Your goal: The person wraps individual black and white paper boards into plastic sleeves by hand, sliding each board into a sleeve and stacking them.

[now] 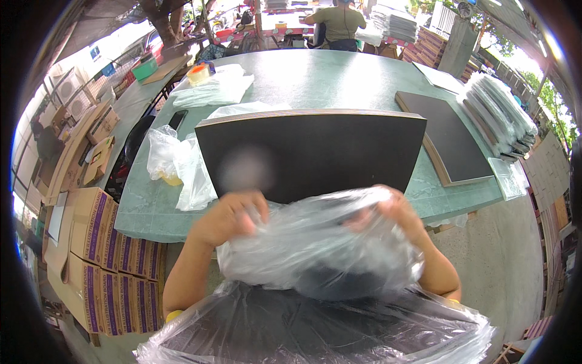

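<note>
Clearly, we have both hands busy with clear plastic film (315,242) just below the centre of the frame; whether it is a bag or a loose sheet, we cannot tell. Our left hand (233,218), blurred, has its fingers curled in a pinch on the film's upper left edge. Our right hand (391,212) is closed around the bunched film at its upper right, part of it hidden by the folds. Directly beyond our hands, a thick stack of black boards (315,155) stands on edge or steeply tilted, its layered pale rim upward, on the green table (339,79). Along the lower edge of the frame we see a broad plastic spread (285,333) with something dark showing through. To the right, a second stack of black boards (451,136) lies flat beside a pile of plastic-wrapped pieces (497,112). At upper left, a tape roll (198,74) rests on folded plastic (215,92), with a dark phone (177,119) near a crumpled plastic bag (162,150). Cardboard cartons (118,288) fill the lower left, and another person (342,25) sits at the top, back toward us.
</note>
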A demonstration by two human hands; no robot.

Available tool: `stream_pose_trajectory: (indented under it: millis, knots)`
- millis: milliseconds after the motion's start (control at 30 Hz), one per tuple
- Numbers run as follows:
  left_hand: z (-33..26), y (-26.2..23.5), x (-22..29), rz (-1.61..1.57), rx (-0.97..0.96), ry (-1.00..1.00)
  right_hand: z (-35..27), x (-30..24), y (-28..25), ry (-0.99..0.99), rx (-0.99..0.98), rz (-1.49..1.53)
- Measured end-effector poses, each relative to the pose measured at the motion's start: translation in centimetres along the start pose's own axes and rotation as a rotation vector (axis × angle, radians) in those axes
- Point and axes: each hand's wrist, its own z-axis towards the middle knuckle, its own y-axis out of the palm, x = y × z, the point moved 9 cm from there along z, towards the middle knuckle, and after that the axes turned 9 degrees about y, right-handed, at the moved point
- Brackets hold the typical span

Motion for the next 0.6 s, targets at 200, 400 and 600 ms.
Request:
stream_pose_trajectory:
  millis: [200,400,600]
  knots:
    - [-0.1,0.6,1.0,-0.22,0.082,0.068,-3.5,7.3,-1.9,0.771,-0.068,-0.178]
    - [-3.6,5.8,-0.8,0.037,-0.624,-0.228,-4.7,1.9,6.1,0.108,-0.995,-0.234]
    - [-4.7,5.2,4.4,-0.303,-0.88,0.228,-7.7,7.6,3.8,0.707,-1.113,-1.463]
